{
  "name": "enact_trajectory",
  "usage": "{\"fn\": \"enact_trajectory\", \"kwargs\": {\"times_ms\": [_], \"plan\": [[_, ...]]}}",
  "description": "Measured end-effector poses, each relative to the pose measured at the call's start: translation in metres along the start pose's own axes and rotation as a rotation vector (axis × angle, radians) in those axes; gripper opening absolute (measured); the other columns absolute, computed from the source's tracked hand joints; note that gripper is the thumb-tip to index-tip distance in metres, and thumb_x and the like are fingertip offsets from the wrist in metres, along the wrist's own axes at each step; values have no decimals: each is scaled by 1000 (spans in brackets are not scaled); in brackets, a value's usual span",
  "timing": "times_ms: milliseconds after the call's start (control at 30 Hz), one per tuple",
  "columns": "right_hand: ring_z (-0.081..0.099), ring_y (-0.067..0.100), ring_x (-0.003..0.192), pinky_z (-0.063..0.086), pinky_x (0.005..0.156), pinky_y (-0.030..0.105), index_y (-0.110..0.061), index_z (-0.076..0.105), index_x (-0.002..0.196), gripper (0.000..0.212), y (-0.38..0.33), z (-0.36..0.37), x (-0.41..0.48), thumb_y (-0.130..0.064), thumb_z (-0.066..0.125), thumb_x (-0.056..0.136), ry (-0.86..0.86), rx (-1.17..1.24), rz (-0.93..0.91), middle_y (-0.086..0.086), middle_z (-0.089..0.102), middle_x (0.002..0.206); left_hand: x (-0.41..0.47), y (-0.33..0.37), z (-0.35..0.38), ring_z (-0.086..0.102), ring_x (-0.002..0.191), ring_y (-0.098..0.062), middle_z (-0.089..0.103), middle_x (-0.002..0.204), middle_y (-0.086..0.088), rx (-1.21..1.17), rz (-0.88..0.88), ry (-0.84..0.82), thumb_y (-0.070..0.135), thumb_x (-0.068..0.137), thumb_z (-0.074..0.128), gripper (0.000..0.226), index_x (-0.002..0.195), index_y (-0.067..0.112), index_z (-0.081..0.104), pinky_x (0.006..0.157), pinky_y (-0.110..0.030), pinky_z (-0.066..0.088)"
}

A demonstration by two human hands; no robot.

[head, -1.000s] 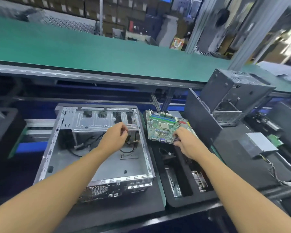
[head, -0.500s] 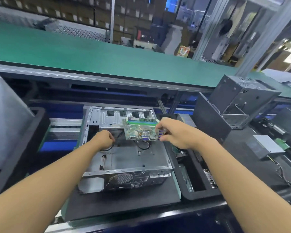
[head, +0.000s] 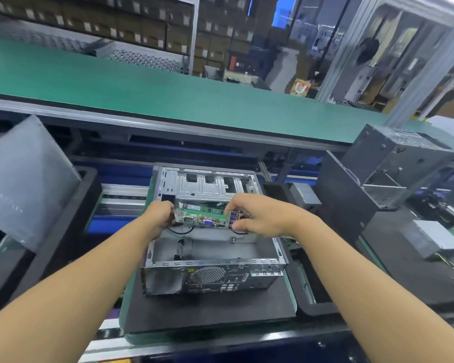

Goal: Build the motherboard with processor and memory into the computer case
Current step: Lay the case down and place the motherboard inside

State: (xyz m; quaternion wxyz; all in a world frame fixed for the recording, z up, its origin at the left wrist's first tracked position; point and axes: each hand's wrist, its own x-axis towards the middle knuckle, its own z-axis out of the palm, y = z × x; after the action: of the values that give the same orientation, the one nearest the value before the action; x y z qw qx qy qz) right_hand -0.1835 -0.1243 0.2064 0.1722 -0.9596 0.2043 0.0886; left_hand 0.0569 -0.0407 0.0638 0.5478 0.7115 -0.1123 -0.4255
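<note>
Motherboard [head: 203, 214] sits in the air over the open computer case [head: 212, 263], held at both ends in the far half of the box, just in front of the metal bay wall at the back. Its row of ports faces me, with a blue socket near the middle and blue ones at the right end, and I see the green board nearly edge-on behind them. My left grip [head: 159, 214] is curled round the left end of the board. My right grip [head: 257, 216] pinches the right end between thumb and fingers, right by the blue ports. I cannot tell whether the far edge of the board already touches anything inside the case. Below it a black cable [head: 180, 230] loops across the grey case floor. The case lies on its side on a black mat [head: 207, 310] on the bench, rear panel with the round fan grille towards me. Just right of it is a black foam tray [head: 307, 297], and farther right a grey metal cage [head: 393, 163] stands on edge, with a flat grey box [head: 435, 237] nearer me. A clear plastic sheet [head: 24, 179] leans at the left. Beyond the case runs a long green belt [head: 168, 100].
</note>
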Motion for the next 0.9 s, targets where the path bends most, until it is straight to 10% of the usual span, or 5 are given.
{"fn": "enact_trajectory", "kwargs": {"times_ms": [400,567,667,767,900], "plan": [[54,19,123,43,101,33,-20,53,136,42,31,41,25,-35,64,98,-201,-6,78,-1,55,138,29,-26,22,35,77,-22,48,88,-11,508,11,-111,4,96,37,19,100,5,55,58,-30,23],[55,19,119,46,102,35,-19,52,132,40,39,68,27,-35,65,97,-221,20,82,0,56,133,43,-34,39,27,66,-22,34,72,-8,607,1,-211,7,91,44,25,68,12,38,62,-34,23],[56,18,114,46,98,36,-22,52,127,36,40,80,23,-36,66,96,-231,26,82,-2,57,128,53,-38,52,57,96,-28,63,110,-17,698,20,-273,15,96,48,24,106,3,67,86,-34,45],[55,18,111,44,93,33,-21,52,126,35,40,87,17,-33,66,96,-206,53,76,-3,57,125,59,-42,64,40,138,-23,38,153,-9,756,51,-314,1,100,28,47,145,5,42,107,-25,28],[52,17,98,40,82,32,-24,49,120,30,40,90,13,-32,66,96,-159,82,82,-8,54,112,68,-47,69,43,133,-21,24,159,-6,909,104,-342,18,104,29,48,152,12,28,96,-20,33]]}}
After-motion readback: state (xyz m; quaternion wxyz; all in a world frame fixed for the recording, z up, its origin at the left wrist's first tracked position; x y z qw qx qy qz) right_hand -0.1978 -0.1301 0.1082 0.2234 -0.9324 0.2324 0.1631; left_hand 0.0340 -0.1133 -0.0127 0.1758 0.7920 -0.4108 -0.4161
